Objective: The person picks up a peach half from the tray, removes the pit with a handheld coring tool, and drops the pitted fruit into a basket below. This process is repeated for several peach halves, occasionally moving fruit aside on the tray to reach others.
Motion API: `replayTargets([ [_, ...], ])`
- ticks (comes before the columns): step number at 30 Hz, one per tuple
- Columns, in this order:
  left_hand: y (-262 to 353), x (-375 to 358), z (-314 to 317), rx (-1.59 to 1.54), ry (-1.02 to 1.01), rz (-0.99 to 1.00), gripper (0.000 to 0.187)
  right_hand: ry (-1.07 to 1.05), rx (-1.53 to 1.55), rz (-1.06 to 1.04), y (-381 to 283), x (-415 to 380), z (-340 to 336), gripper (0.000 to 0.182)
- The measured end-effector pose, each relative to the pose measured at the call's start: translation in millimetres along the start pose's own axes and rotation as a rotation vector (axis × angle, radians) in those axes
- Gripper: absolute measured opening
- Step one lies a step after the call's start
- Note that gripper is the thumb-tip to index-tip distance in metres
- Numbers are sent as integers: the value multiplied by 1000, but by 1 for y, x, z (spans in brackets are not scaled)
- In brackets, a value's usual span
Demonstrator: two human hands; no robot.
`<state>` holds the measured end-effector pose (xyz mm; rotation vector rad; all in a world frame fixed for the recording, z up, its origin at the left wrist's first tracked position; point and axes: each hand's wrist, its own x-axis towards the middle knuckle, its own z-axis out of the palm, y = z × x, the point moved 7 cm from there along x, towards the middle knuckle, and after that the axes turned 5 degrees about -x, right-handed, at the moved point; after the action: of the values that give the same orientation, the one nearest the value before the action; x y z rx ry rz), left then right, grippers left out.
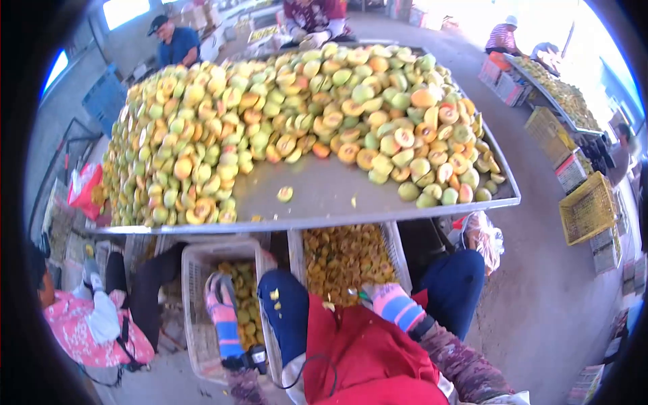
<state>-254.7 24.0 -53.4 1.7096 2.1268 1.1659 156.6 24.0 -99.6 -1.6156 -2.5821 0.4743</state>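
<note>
My left hand [220,300], in a pink and blue striped glove, hangs over the left white crate [196,270], which holds yellow fruit pieces. My right hand [391,304], gloved the same way, rests by my right knee at the near edge of the right white crate [399,260], which is full of orange fruit pieces. Something small shows at its fingertips, too small to name. Both crates stand under the front edge of a metal table [324,196] heaped with halved green and orange fruit [270,115]. One loose fruit half [285,194] lies on the bare metal.
A red apron [364,358] covers my lap. A person in pink [88,324] sits at lower left. Other people work at the far side of the table [177,42] and at a second table [503,37] on the right. Yellow crates [587,209] stand on the concrete floor.
</note>
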Motion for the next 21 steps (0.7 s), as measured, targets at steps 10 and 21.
replayTargets([
  [10,446,138,268,-109,-303,901,56,41,503,224,41,-1,27,33],
  [21,372,138,389,641,-851,757,63,322,434,388,83,-14,10,33],
])
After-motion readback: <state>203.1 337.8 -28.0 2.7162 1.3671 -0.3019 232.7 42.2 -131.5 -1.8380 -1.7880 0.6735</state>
